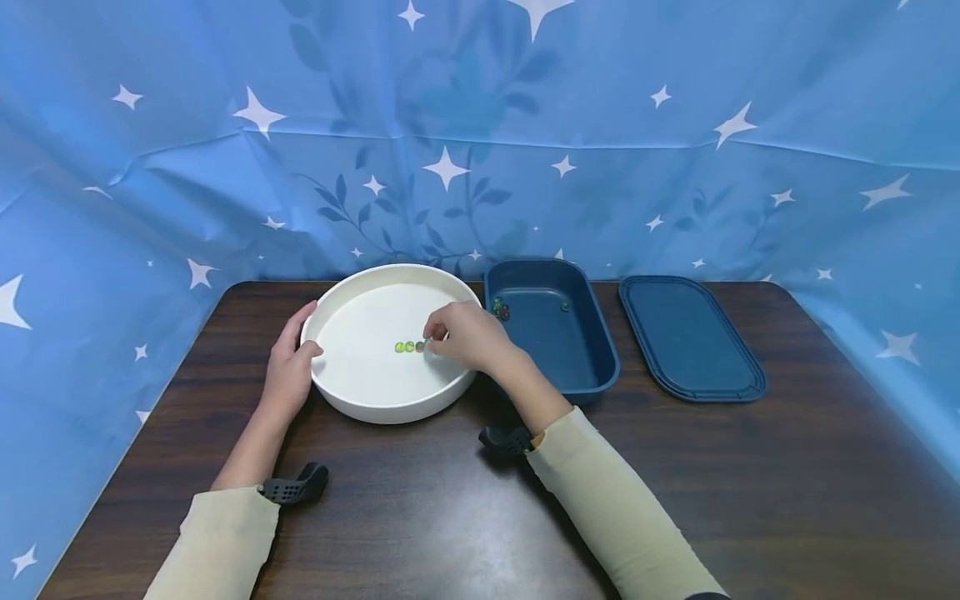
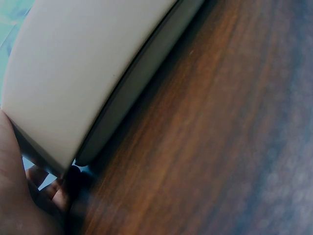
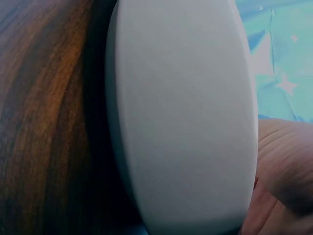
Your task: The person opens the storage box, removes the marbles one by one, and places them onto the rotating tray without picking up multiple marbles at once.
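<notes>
A round white tray (image 1: 360,375) with a raised rim stands at the back of the table. My left hand (image 1: 288,367) grips its left side, the thumb over the rim; the left wrist view shows the fingers (image 2: 58,196) partly hidden behind the tray wall. Inside the tray lies a short row of small glass marbles (image 1: 409,347), yellow-green ones and a brownish one. My right hand (image 1: 468,333) reaches over the right rim, its thumb and fingers pinching what looks like another marble at the row's right end. The fingers mostly hide it.
Beside the tray on the right stands a deep blue bin (image 1: 551,350), with several dark marbles (image 1: 501,309) at its left wall and one (image 1: 565,307) farther right. A flat blue lid (image 1: 690,333) lies right of it. Behind the table hangs a starry blue cloth (image 1: 480,108).
</notes>
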A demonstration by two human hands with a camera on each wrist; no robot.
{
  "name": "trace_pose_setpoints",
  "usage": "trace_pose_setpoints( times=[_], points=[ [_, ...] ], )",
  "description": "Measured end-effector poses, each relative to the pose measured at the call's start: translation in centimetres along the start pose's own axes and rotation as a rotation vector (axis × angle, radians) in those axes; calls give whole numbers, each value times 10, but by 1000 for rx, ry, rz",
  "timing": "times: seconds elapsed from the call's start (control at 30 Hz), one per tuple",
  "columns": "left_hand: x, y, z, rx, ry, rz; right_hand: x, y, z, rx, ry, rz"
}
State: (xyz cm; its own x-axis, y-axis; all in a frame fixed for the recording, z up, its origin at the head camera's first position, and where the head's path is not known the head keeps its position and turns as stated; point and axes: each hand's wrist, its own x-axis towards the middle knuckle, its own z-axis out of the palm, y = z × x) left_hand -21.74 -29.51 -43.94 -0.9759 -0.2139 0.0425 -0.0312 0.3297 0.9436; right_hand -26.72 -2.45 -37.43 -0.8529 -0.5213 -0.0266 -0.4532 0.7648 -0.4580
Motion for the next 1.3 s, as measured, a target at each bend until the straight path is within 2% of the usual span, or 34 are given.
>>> trace_pose_setpoints(
  times=[0.33,0.6,0.83,1.3],
  points=[
    [-2,2,0,-13,-2,1,-1,-2,5,-107,-24,23],
    [-1,3,0,-10,1,8,-1,-2,8,-153,10,37],
    [-2,3,0,-1,5,4,-2,-3,9,-215,2,32],
    [-3,3,1,2,2,8,-3,-4,9,-234,-19,37]
  ],
)
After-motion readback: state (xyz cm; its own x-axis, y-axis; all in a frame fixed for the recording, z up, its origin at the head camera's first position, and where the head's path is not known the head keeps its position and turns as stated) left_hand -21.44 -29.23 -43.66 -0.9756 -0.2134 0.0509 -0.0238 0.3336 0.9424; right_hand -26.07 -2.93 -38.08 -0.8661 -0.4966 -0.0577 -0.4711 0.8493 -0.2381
